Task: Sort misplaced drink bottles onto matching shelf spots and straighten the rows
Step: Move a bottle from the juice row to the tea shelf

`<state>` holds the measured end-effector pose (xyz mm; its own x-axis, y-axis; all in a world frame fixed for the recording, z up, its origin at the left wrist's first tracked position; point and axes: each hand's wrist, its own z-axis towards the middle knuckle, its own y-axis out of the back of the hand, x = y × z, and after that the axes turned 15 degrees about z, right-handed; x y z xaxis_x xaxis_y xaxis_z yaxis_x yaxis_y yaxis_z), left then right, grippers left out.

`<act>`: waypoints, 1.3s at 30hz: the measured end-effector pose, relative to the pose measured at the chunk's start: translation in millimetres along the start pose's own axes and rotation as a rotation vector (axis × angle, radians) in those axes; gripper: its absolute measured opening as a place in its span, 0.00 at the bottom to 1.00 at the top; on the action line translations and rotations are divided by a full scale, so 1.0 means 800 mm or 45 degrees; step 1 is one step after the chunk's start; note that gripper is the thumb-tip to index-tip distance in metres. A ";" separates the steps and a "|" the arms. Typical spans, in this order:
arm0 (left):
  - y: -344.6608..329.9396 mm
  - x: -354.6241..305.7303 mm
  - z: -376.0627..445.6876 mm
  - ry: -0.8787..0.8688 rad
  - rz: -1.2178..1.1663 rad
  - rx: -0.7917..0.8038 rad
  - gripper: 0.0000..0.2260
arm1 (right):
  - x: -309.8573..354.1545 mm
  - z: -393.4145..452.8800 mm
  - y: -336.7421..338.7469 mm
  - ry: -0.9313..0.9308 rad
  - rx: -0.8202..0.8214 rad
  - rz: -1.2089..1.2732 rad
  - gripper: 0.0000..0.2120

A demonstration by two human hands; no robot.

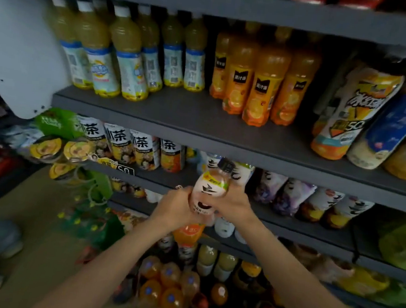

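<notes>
Hands: both up in front of the shelving, close together, clamped on one bottle.
L hand (176,206): fingers curled round lower left side of the pale bottle (207,191).
R hand (233,203): wraps its right side, near mid-body.
Pale bottle: upright, slight tilt, dark cap, pinkish-white label w/ big black character, yellow-green band at neck. Held in the air just in front of the 2nd shelf (278,210), level w/ a row of similar white-label bottles (315,200) standing there.
Upper shelf (175,119): left grp = yellow drinks w/ white caps, blue-white labels (122,56); mid grp = orange juice bottles (259,85), black label patch; right = bigger bottles leaning, one orange-white iced-tea type (348,112), one w/ blue label (393,126).
2nd shelf, left: tea bottles (141,151) w/ white label, black character, in a row.
Lower down: orange bottle (187,233) just under the hands; more orange and dark bottles (168,281) w/ blue caps below, blurry.
Far left: white panel (22,52) at shelf end; snack packs (57,151) hanging beside it.
Floor (43,226): tan.
</notes>
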<state>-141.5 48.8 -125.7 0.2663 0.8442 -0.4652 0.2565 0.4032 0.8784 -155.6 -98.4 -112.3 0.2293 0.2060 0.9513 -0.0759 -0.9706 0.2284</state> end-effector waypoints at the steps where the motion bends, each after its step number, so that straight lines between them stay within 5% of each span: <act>1: 0.000 0.015 0.006 -0.002 0.005 0.021 0.23 | -0.005 0.010 -0.018 -0.029 -0.068 -0.015 0.28; 3: 0.003 0.042 0.022 -0.047 0.009 0.047 0.24 | -0.011 0.025 -0.047 -0.068 -0.161 -0.041 0.36; 9: 0.009 0.093 0.072 -0.275 0.030 0.226 0.27 | -0.006 0.021 -0.058 -0.024 -0.406 -0.151 0.35; 18: -0.042 0.037 0.148 0.154 -0.315 -0.095 0.28 | -0.040 -0.041 0.042 0.052 -0.823 -0.379 0.32; 29: -0.106 -0.026 0.173 0.578 -0.514 -0.183 0.32 | -0.064 -0.009 0.054 0.244 -0.891 -0.259 0.34; 39: -0.098 0.011 0.168 0.600 -0.522 -0.314 0.32 | -0.067 0.011 0.071 0.220 -0.813 -0.253 0.30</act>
<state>-34.5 -22.6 -213.0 -0.2562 0.6471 -0.7181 0.0156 0.7455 0.6663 -163.8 -165.3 -151.9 0.1444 0.4406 0.8860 -0.6172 -0.6598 0.4287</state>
